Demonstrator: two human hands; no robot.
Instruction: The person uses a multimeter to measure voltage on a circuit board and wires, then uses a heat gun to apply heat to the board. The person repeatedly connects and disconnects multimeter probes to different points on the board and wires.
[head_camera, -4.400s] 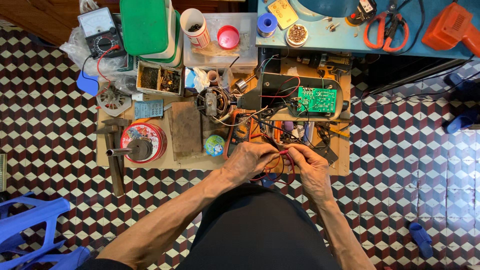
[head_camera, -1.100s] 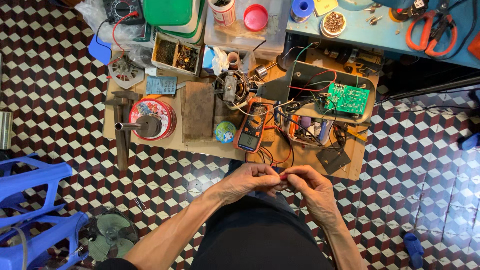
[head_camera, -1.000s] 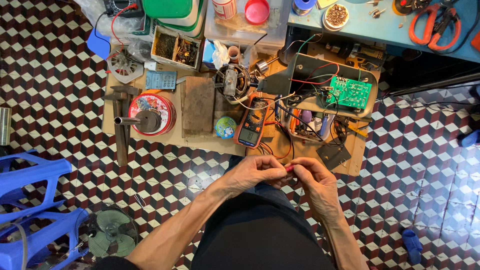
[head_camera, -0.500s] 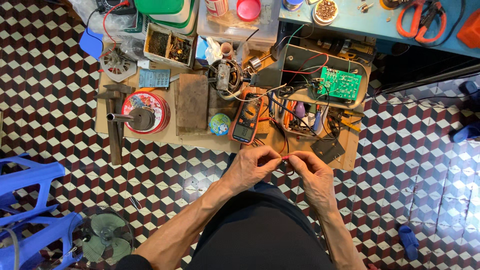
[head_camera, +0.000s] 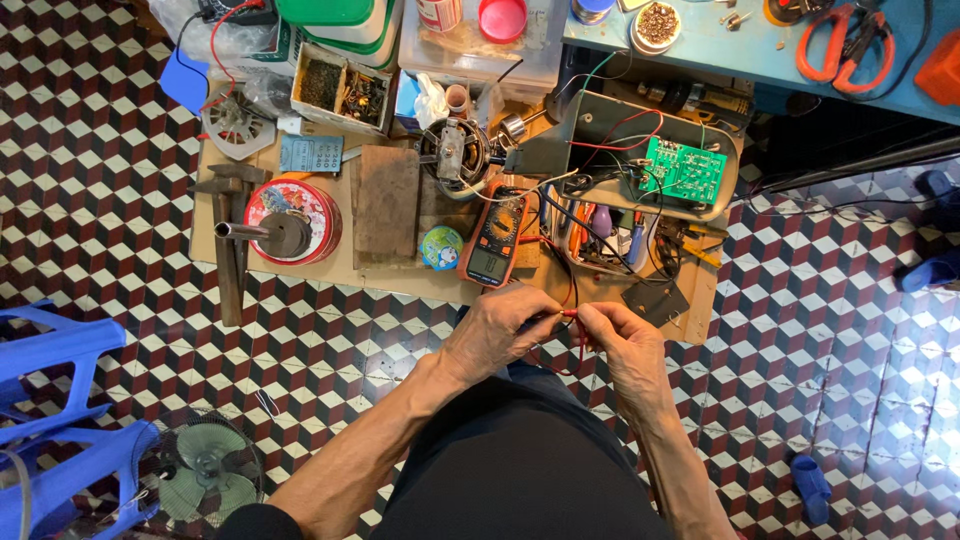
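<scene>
Both my forearms reach forward from the lower frame and converge. My left hand (head_camera: 500, 330) is curled knuckles-up, fingertips pinched together. My right hand (head_camera: 625, 345) mirrors it, thumb and forefinger pinched, the two hands' fingertips nearly meeting.

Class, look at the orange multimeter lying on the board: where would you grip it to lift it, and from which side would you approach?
Grip the multimeter across its long side edges near the middle, coming from above. It lies flat, face up, leads trailing from its near end toward the left hand.

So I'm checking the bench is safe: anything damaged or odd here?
Nothing spilled. The grey appliance casing lies open, its green circuit board and loose wires exposed, while both hands pinch a red probe lead.
</scene>
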